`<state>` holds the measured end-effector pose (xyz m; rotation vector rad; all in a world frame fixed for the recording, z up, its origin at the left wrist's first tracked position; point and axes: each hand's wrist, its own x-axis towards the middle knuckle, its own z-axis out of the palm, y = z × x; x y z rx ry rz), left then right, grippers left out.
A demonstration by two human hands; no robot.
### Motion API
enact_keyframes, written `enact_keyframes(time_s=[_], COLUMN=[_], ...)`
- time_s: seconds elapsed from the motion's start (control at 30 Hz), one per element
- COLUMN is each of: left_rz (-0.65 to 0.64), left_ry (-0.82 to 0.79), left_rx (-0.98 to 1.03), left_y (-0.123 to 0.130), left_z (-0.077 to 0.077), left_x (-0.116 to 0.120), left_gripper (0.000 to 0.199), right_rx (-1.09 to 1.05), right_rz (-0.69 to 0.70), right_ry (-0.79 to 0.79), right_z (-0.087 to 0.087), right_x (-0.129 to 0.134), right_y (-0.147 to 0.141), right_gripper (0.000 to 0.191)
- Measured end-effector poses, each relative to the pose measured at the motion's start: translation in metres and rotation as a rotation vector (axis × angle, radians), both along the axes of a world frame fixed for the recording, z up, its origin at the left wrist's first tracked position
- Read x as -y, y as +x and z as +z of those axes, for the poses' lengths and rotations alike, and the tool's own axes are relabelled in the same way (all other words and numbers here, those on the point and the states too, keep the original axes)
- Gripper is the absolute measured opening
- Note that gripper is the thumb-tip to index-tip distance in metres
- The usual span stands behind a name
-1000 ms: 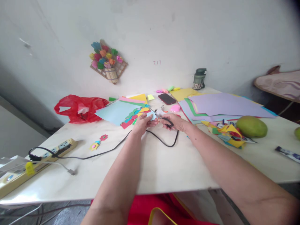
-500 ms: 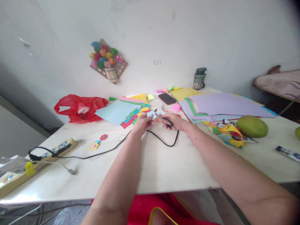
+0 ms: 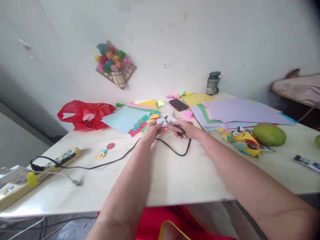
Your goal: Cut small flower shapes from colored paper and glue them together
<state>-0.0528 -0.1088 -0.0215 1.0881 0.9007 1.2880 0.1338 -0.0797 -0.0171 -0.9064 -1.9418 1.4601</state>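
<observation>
Over the middle of the table, my left hand [image 3: 153, 131] pinches a small piece of light blue paper [image 3: 160, 122]. My right hand [image 3: 186, 129] grips a pair of scissors [image 3: 179, 128] with black handles, its blades pointing left at the paper. Whether the blades touch the paper is too small to tell. Just behind my left hand lie colourful wavy paper strips [image 3: 142, 121] beside a light blue sheet [image 3: 126, 118]. Small red and yellow paper flowers [image 3: 101, 155] rest on the table to the left.
A black cable [image 3: 100, 166] runs from the power strip [image 3: 50, 171] under my hands. Stacked coloured sheets [image 3: 237, 110], paper scraps [image 3: 246, 141] and a green fruit [image 3: 269, 134] lie right. A red plastic bag [image 3: 87, 115], phone [image 3: 178, 104] and bottle [image 3: 213, 83] stand farther back.
The scissors and the light blue paper have shifted very slightly between my hands, and the fingers of my left hand have moved a little. The rest looks the same.
</observation>
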Motion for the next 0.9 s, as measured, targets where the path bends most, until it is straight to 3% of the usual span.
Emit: enact_keyframes(time_s=[0.9], left_rz=[-0.010], left_ry=[0.031], left_rx=[-0.016], left_y=[0.0010], left_z=[-0.0005], left_x=[-0.0005], left_gripper=[0.028], right_rx=[0.009], right_rz=[-0.017], right_ry=[-0.004], right_z=[0.0011], right_x=[0.0014], right_y=[-0.0006], right_gripper=[0.024])
